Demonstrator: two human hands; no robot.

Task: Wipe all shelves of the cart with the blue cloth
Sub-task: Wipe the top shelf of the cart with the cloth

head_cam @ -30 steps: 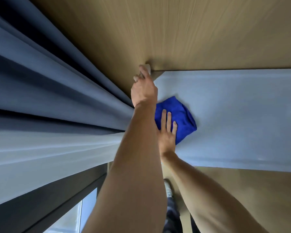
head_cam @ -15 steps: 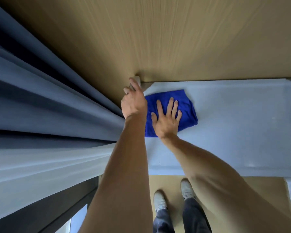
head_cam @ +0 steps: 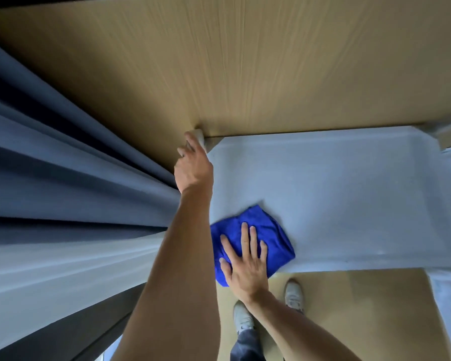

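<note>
Dim, soft daylight; edges stretched, perhaps motion-blurred.

No legible text, label, brand, number or sign appears on any surface in the head view. The pale shelf [head_cam: 336, 194], the blue cloth [head_cam: 268, 230] and the shoes [head_cam: 294, 295] bear no readable marking, though motion blur may hide fine print.

The right hand [head_cam: 246, 267] lies flat, fingers straight and spread, on the blue cloth [head_cam: 258, 238], pressing it onto the pale top shelf [head_cam: 336, 191] at the shelf's near edge, at about 6 o'clock in the view. The left hand [head_cam: 193, 168] grips the shelf's far left corner post [head_cam: 199, 135] at 11 o'clock from the cloth. Grey curtains [head_cam: 63, 204] hang at 9 o'clock. Two pale shoes [head_cam: 293, 295] stand on the wooden floor [head_cam: 245, 61].
</note>
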